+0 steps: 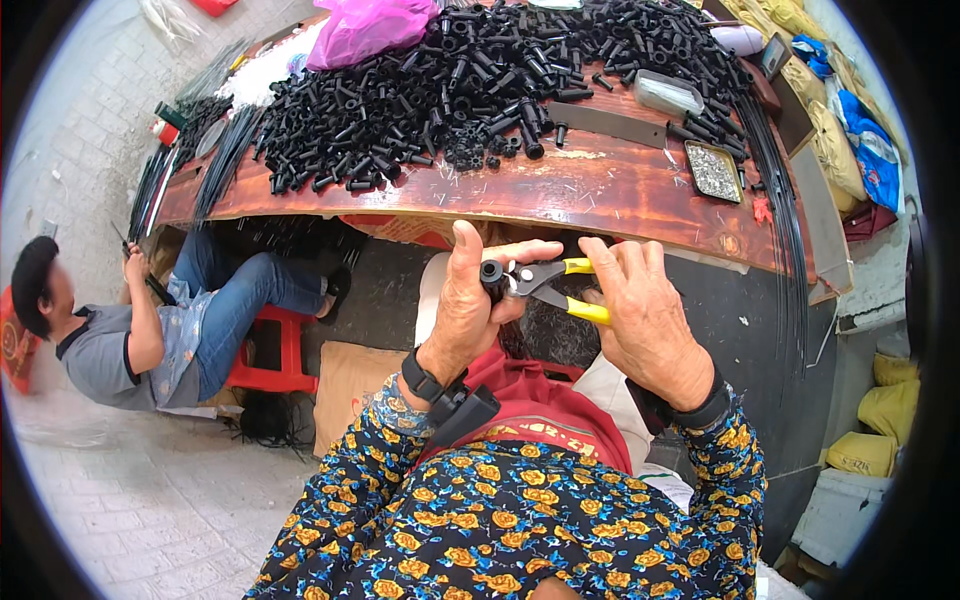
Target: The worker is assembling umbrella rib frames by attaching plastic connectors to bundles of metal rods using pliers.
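Observation:
My left hand [462, 305] is closed around a short black plastic tube [491, 271], its round open end facing up, thumb raised and index finger stretched out beyond it. In my right hand [652, 325] are cutting pliers [587, 312] with yellow handles and a dark head. The handles are spread apart, and the pliers' jaws meet the tube beside my left fingers. Whether the jaws grip or cut anything is too small to tell. Both hands are over my lap, just in front of the near edge of the reddish wooden table [640, 210].
A big heap of black plastic tubes [400, 110] covers the table's far side. A flat metal bar [610, 125], a tin of small bits [713, 170] and a clear plastic box [668, 94] lie to the right. At left, a person [130, 330] sits on a red stool [275, 350].

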Demonstrator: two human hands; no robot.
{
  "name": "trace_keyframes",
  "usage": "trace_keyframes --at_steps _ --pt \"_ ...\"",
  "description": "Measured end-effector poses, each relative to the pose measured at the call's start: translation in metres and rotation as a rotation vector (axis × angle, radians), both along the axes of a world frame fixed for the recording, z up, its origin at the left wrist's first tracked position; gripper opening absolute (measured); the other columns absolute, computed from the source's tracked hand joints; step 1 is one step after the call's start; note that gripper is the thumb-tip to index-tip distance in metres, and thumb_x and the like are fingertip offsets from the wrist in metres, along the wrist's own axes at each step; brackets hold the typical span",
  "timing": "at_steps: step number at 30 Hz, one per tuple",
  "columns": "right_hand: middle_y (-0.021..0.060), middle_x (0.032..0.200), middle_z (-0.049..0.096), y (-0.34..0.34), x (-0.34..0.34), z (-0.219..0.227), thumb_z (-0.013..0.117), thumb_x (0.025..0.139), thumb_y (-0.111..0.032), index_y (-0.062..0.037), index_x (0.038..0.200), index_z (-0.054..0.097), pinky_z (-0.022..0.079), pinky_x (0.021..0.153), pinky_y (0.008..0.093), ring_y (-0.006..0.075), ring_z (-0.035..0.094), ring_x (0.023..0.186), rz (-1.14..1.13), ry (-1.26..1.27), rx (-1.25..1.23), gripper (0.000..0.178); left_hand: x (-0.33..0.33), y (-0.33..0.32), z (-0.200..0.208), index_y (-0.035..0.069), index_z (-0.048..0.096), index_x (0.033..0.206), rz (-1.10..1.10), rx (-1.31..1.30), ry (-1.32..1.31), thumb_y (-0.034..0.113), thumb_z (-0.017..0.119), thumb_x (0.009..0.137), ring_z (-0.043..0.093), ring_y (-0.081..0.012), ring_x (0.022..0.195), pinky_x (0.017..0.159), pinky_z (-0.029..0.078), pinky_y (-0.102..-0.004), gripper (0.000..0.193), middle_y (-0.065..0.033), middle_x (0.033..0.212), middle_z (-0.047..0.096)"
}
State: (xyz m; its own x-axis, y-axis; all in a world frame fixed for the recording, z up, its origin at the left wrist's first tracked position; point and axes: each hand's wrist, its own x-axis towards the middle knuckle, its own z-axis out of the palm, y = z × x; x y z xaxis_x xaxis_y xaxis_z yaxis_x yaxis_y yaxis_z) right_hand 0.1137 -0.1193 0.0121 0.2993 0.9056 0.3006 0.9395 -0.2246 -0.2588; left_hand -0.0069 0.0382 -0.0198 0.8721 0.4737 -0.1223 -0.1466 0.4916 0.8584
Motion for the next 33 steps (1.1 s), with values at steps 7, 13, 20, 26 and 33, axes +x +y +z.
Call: trace_keyframes --at_steps 7,13,20,26,33 --pt "0.0190 0.097 0.048 -0.002 -0.004 0.010 0.064 0.070 -0.001 0.0045 0.129 0.045 0.046 0.079 0.0413 0.0352 0.047 0.094 -0.051 -0.172 -0.004 0.063 -0.003 -0.001 -0.001 -0.003 0.070 0.106 -0.013 0.061 0.011 0.076 0.025 0.090 0.030 -0.0028 0.045 0.041 0.019 -0.0199 0.092 0.0026 0.061 0.058" --pt "0.0143 0.085 0.051 0.000 -0.008 0.019 0.061 0.075 -0.008 0.0035 0.119 0.053 0.049 0.066 0.0367 0.0304 0.052 0.084 -0.066 -0.339 -0.037 0.047 -0.009 0.000 0.004 -0.008 0.065 0.108 -0.028 0.134 0.033 0.077 0.019 0.090 0.032 -0.0036 0.047 0.043 0.023 -0.0188 0.098 -0.0019 0.069 0.063" --pt "0.0124 0.082 0.054 0.011 -0.009 0.008 0.064 0.077 -0.010 -0.0020 0.104 0.056 0.050 0.067 0.0379 0.0301 0.055 0.082 -0.061 -0.179 0.029 0.029 -0.010 0.004 0.002 -0.007 0.066 0.106 0.068 0.075 0.032 0.077 0.021 0.090 0.033 -0.0042 0.045 0.043 0.024 -0.0203 0.096 -0.0016 0.067 0.062" --pt "0.0122 0.083 0.057 0.000 -0.003 0.011 0.068 0.074 -0.010 -0.0043 0.095 0.054 0.051 0.067 0.0384 0.0287 0.060 0.081 0.016 -0.035 -0.026 0.026 -0.014 0.005 -0.003 -0.004 0.071 0.101 0.033 0.044 -0.076 0.072 0.024 0.093 0.034 -0.0030 0.045 0.042 0.021 -0.0192 0.089 0.0024 0.060 0.056" --pt "0.0108 0.079 0.059 0.003 -0.003 0.035 0.065 0.076 -0.012 -0.0033 0.085 0.057 0.052 0.060 0.0338 0.0240 0.062 0.076 -0.035 -0.322 -0.114 0.014 -0.013 0.002 0.008 -0.003 0.072 0.098 0.028 0.109 -0.041 0.072 0.023 0.093 0.033 -0.0034 0.044 0.041 0.021 -0.0201 0.090 0.0027 0.058 0.054"
